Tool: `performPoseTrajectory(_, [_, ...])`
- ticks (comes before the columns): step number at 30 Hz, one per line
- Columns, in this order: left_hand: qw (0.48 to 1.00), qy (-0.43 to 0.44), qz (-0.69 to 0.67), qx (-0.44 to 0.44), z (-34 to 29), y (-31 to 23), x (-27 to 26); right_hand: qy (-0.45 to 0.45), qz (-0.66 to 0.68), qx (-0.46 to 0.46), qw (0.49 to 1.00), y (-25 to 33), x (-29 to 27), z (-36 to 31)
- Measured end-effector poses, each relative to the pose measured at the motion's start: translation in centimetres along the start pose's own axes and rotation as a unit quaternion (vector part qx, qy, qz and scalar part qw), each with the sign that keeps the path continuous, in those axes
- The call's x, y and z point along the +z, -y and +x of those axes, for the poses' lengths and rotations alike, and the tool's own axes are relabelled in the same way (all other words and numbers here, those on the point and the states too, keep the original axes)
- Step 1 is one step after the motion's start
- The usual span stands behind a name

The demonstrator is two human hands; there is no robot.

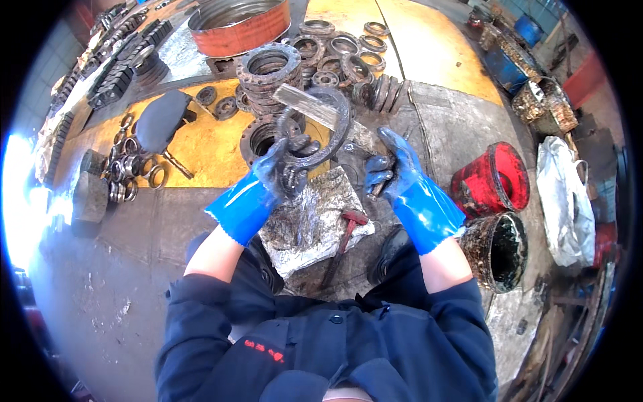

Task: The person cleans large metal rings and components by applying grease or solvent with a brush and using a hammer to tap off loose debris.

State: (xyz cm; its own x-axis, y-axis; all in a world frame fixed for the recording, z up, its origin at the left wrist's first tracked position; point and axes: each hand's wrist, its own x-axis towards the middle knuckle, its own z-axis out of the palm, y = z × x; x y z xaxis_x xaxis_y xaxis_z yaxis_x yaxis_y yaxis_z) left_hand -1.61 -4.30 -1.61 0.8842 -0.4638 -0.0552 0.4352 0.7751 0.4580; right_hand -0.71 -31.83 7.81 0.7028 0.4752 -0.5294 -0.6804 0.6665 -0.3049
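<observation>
grimy floor [154, 281] spreads below; left hand [273, 164] grips a dark ring [344, 124], raised ahead, likely heavy, stiff and slippery, best held around its rim; right hand [400, 171] curled, cannot tell on what.

You've got shiny blue gloves [241, 206] with wavy-edged cuffs, pretty grimy toward the fingers. Your navy jacket [348, 348] has a dark round button [336, 319] and some red marking [264, 350]. Your trousers [396, 289] look dark too.

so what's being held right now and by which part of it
The left grip holds a dark metal ring by the left side of its rim; whether the right grip holds anything cannot be told.
</observation>
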Motion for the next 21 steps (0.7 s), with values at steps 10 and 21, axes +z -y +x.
performPoseTrajectory(10, [0.977,-0.174,0.042,0.119,-0.8,-4.0,1.5,-0.149,-0.128,-0.154,0.968,2.3,-2.3,-0.8])
performPoseTrajectory(21, [0.952,-0.201,0.055,0.222,-0.4,-5.9,-4.8,-0.062,-0.209,0.0,0.976,-3.6,0.9,-1.3])
